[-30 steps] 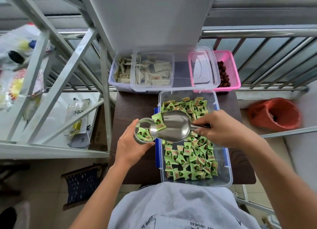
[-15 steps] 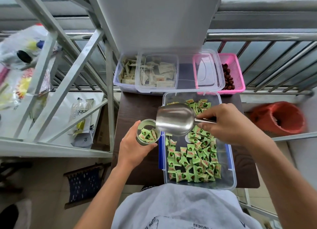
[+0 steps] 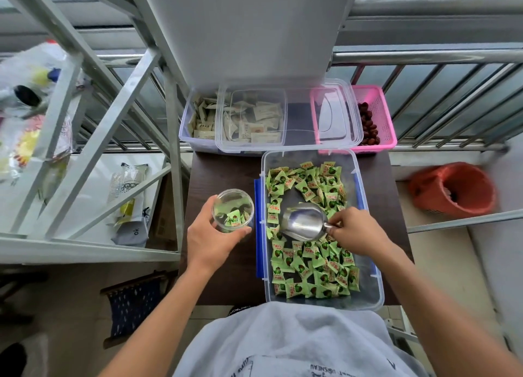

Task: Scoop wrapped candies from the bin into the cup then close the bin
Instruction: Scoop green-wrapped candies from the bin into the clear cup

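Scoop [image 3: 302,221] sits low in the bin [image 3: 368,297], mouth facing left among the candies [image 3: 311,266], and our right hand [image 3: 359,231] pinches its short handle with fingers closed on it. We see no candy inside the bowl, so we judge this is the start of another dig. Left hand [image 3: 209,241] wraps the cup [image 3: 233,209], fingers clamped around its wall, holding it on the table [image 3: 223,277] just left of the bin. A few candies lie at the cup bottom, so we judge filling is far from done.

Handling, as we judge it: candies are light, crinkly and slippery in their wrappers, so they slide off a tilted scoop, and we keep it level when lifting. Scoop is stiff metal; best hold is the handle, as now. Cup is thin clear plastic, easy to squash, so we grip mid-wall gently. Bin is rigid clear plastic with blue latches [image 3: 258,229] on the long sides. A clear lid [image 3: 288,116] rests across the far tubs; we guess it belongs to the bin and take it by an edge.

Writing: wrappers are green with a red patch, text too small to read. Print on our shirt [image 3: 283,340] is upside down and partly cut off, so we leave it unread.
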`<state>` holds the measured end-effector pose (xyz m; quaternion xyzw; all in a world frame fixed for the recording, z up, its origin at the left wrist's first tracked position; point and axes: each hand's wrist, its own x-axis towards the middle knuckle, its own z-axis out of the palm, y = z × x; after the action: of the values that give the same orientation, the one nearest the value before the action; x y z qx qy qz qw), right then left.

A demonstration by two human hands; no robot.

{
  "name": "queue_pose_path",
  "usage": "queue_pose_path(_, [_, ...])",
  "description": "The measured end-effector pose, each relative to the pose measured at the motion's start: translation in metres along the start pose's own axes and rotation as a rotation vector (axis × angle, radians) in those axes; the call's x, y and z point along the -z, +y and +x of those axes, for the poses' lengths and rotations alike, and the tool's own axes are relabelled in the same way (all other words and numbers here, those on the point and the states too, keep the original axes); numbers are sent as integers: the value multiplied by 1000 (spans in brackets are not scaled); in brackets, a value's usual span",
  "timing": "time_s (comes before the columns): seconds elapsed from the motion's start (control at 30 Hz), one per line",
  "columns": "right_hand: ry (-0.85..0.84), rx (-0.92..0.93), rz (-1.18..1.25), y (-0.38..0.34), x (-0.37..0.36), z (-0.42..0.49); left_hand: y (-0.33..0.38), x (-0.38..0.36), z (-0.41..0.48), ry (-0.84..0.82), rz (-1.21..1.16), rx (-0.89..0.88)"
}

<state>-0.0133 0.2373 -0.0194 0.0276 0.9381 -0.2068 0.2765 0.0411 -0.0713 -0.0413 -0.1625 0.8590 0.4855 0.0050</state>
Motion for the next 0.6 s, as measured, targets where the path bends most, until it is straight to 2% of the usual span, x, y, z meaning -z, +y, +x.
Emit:
queue_pose_path(0.13, [58,7,53,-5,-14,7,1,-4,-3,-54,66,-18])
queue_pose_path(0.43, [115,-14,1,-9,-55,18,-2,-11,0,-16,63,16])
queue_pose_path(0.6, [310,50,-96,-8,-62,20,-1,-14,1,-15,93,9])
